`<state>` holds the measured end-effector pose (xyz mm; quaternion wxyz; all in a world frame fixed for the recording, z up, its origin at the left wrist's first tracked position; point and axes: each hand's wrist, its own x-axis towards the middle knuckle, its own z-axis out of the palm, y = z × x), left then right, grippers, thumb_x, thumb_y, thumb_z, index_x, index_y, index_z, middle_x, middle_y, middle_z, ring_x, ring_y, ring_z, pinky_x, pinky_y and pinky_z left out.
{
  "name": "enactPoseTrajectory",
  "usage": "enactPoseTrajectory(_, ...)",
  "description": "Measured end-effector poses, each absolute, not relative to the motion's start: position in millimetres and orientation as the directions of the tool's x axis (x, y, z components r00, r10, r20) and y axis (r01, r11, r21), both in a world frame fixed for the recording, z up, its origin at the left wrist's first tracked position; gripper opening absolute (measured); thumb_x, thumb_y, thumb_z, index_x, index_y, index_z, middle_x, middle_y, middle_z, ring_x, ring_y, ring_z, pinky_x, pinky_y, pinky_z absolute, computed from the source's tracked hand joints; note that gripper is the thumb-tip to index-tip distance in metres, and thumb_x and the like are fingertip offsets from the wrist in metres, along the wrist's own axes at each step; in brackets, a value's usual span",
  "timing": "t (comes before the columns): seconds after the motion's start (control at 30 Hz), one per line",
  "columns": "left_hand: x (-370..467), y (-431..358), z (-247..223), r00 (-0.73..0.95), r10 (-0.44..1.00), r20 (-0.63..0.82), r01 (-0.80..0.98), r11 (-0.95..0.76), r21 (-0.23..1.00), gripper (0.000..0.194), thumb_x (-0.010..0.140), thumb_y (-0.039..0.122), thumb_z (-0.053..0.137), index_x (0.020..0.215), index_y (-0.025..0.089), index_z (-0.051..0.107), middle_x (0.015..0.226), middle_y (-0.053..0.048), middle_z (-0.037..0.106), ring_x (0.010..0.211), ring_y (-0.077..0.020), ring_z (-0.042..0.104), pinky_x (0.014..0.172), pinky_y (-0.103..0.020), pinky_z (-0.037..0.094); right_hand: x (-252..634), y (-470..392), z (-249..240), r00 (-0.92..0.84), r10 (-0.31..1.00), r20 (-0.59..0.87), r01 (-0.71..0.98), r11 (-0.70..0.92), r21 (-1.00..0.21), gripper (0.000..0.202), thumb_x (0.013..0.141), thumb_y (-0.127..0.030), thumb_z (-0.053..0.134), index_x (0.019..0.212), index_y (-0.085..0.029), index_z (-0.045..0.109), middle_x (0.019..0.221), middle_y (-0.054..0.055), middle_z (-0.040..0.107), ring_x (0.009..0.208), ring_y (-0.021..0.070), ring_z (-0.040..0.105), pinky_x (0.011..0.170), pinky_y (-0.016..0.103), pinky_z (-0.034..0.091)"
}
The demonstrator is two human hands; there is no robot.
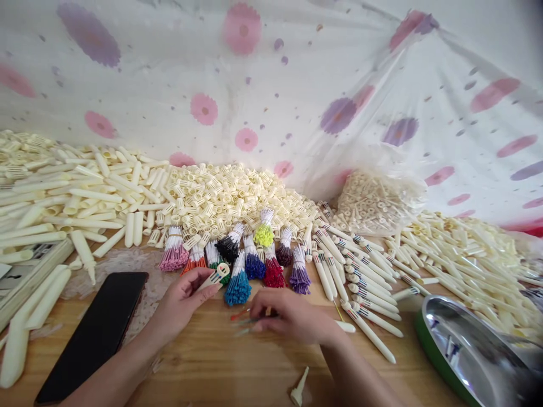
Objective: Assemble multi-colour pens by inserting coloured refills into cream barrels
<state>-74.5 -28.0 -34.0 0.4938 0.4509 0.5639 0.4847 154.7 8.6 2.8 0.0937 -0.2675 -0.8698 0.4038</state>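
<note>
My left hand [180, 302] is closed on a cream slotted pen part [217, 276], its round open end facing up and right, with coloured pieces showing at its slots. Just to the right, my right hand [291, 316] pinches a few thin coloured sticks [241, 317], orange and teal, blurred by motion. Behind both hands stand bundles of white sticks with coloured ends, among them a teal bundle [238, 287], a red bundle [274, 271], a purple bundle [300, 276] and a pink bundle [173, 257].
Heaped slotted parts [237, 192] lie behind the bundles, and cream pen barrels [85, 186] at left. Multicolour pens [369, 282] pile up at right, near a green-sided metal bowl [428, 345]. A black phone [93, 333] lies at left; a small cream nozzle-shaped piece [299, 387] in front.
</note>
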Motion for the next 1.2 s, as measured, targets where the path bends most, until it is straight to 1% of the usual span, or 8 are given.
enactPoseTrajectory(0.1, -74, -28, -31, -0.092, 0.990, -0.107, 0.070, 0.114, 0.991, 0.029, 0.067, 0.046, 0.069, 0.080, 0.020, 0.062, 0.062, 0.003, 0.063, 0.066, -0.0167, 0.061, 0.067, -0.027, 0.048, 146, 2, -19, -0.875, 0.479, -0.063, 0.431, 0.715, -0.551, 0.010, 0.078, -0.022, 0.066, 0.084, -0.017, 0.060, 0.090, 0.004, 0.064, 0.085, 0.0168, 0.058, 0.073, 0.025, 0.046)
enactPoseTrajectory(0.2, -73, -29, -29, -0.073, 0.993, -0.097, 0.076, 0.103, 0.992, 0.032, 0.068, 0.049, 0.067, 0.080, 0.020, 0.061, 0.056, 0.004, 0.061, 0.060, -0.0161, 0.059, 0.064, -0.027, 0.047, 134, -3, -35, -0.868, 0.493, -0.060, 0.480, 0.801, -0.357, 0.018, 0.076, -0.031, 0.068, 0.081, -0.015, 0.060, 0.085, 0.005, 0.064, 0.083, 0.0196, 0.057, 0.071, 0.028, 0.045)
enactPoseTrajectory(0.33, -69, -30, -26, -0.056, 0.990, -0.127, 0.026, 0.128, 0.991, 0.040, 0.064, 0.054, 0.068, 0.082, 0.019, 0.060, 0.053, 0.004, 0.059, 0.050, -0.0140, 0.056, 0.055, -0.026, 0.045, 135, 0, -31, -0.874, 0.486, 0.021, 0.452, 0.828, -0.331, 0.027, 0.080, -0.042, 0.062, 0.081, -0.016, 0.059, 0.081, 0.004, 0.064, 0.078, 0.0180, 0.057, 0.067, 0.026, 0.044)
enactPoseTrajectory(0.5, -66, -30, -27, -0.051, 0.982, -0.183, -0.074, 0.179, 0.981, 0.045, 0.059, 0.057, 0.071, 0.078, 0.017, 0.061, 0.062, 0.000, 0.066, 0.046, -0.0116, 0.055, 0.049, -0.024, 0.044, 155, 33, -5, -0.714, 0.643, 0.275, 0.582, 0.765, -0.277, 0.016, 0.091, -0.021, 0.046, 0.087, -0.016, 0.060, 0.079, 0.005, 0.064, 0.074, 0.0147, 0.057, 0.066, 0.024, 0.043)
enactPoseTrajectory(0.57, -66, -31, -30, -0.039, 0.980, -0.193, -0.101, 0.188, 0.977, 0.043, 0.060, 0.055, 0.071, 0.078, 0.018, 0.061, 0.063, 0.001, 0.067, 0.047, -0.0114, 0.056, 0.050, -0.024, 0.044, 160, 58, 1, -0.596, 0.697, 0.399, 0.701, 0.694, -0.165, 0.018, 0.091, -0.017, 0.043, 0.092, -0.015, 0.061, 0.081, 0.006, 0.065, 0.074, 0.0157, 0.059, 0.065, 0.025, 0.043)
enactPoseTrajectory(0.67, -67, -31, -36, -0.023, 0.981, -0.194, -0.100, 0.191, 0.977, 0.040, 0.063, 0.054, 0.070, 0.080, 0.019, 0.061, 0.064, 0.001, 0.067, 0.050, -0.0115, 0.057, 0.052, -0.023, 0.044, 163, 97, 1, -0.650, 0.639, 0.413, 0.713, 0.700, 0.039, 0.020, 0.089, -0.010, 0.043, 0.098, -0.015, 0.061, 0.087, 0.008, 0.068, 0.079, 0.0181, 0.061, 0.065, 0.026, 0.043)
enactPoseTrajectory(0.9, -69, -32, -38, 0.001, 0.984, -0.180, -0.061, 0.179, 0.982, 0.037, 0.067, 0.053, 0.067, 0.082, 0.019, 0.060, 0.067, 0.002, 0.066, 0.052, -0.0106, 0.055, 0.054, -0.022, 0.042, 155, 137, -8, -0.808, 0.499, 0.314, 0.566, 0.806, 0.175, 0.023, 0.081, -0.001, 0.048, 0.092, -0.016, 0.063, 0.081, 0.005, 0.069, 0.071, 0.0166, 0.060, 0.061, 0.025, 0.041)
enactPoseTrajectory(1.2, -68, -33, -38, -0.002, 0.983, -0.186, -0.019, 0.185, 0.982, 0.038, 0.069, 0.054, 0.064, 0.084, 0.019, 0.059, 0.068, 0.001, 0.065, 0.054, -0.0120, 0.056, 0.053, -0.022, 0.041, 157, 122, -24, -0.852, 0.354, 0.386, 0.462, 0.854, 0.239, 0.022, 0.091, -0.010, 0.039, 0.093, -0.013, 0.061, 0.088, 0.010, 0.068, 0.079, 0.0175, 0.061, 0.066, 0.027, 0.047)
